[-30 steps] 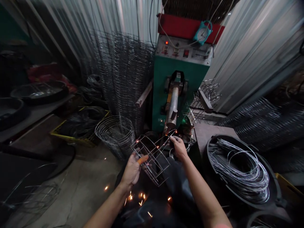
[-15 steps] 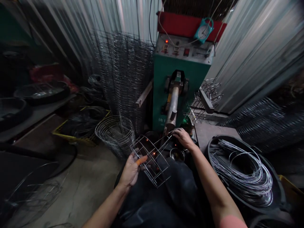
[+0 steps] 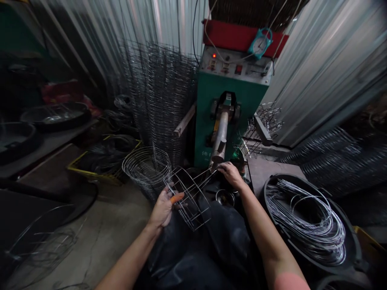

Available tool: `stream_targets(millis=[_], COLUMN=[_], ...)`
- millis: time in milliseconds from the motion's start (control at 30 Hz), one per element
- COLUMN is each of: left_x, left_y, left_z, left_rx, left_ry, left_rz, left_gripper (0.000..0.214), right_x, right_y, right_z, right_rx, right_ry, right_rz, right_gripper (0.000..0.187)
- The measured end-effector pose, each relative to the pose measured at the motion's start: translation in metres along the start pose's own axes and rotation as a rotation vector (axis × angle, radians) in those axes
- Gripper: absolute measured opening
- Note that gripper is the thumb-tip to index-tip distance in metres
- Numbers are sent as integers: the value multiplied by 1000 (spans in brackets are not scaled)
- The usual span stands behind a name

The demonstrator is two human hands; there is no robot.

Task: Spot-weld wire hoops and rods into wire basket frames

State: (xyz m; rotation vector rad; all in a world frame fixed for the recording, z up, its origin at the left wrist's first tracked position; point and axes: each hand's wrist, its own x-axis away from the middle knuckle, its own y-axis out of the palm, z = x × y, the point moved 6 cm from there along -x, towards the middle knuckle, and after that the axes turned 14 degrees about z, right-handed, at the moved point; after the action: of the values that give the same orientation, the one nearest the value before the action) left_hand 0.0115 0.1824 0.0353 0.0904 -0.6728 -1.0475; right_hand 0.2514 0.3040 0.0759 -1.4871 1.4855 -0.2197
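Observation:
My left hand (image 3: 165, 206), with an orange cover on one finger, grips the near left side of a wire rack (image 3: 193, 194) made of bent and crossed rods. At the machine's electrode, my right hand (image 3: 230, 174) pinches the far end of a wire that runs to the rack. Just above those fingertips is the tip of the machine's metal arm (image 3: 219, 141), which sticks out of a green welding machine (image 3: 205, 104). Whether the wire touches the tip is hard to tell. The lower electrode is mostly hidden in shadow.
Left of the rack stands a stack of wire rings (image 3: 145, 165), with taller wire stacks (image 3: 163, 100) behind. A black tub (image 3: 352, 229) at right holds loose wires. A yellow crate (image 3: 90, 172) sits at left. A small bowl (image 3: 225, 197) lies below my right hand.
The wire rack has shifted slightly up and left, its far end now nearer the machine's tip. My left hand moved left with it. The orange sparks seen around the rack are gone.

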Motion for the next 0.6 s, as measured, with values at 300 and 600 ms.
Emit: stream_targets(millis=[300, 600], left_x=[-13, -6], left_y=[-3, -6], left_z=[-2, -6], left_rx=[-2, 5], left_ry=[-55, -17], left_rz=[-10, -71], left_gripper=[57, 66], right_x=[0, 120], right_y=[5, -35], right_z=[5, 45], right_rx=[-150, -389], right_ry=[114, 692], right_rz=[89, 414], right_gripper=[12, 40])
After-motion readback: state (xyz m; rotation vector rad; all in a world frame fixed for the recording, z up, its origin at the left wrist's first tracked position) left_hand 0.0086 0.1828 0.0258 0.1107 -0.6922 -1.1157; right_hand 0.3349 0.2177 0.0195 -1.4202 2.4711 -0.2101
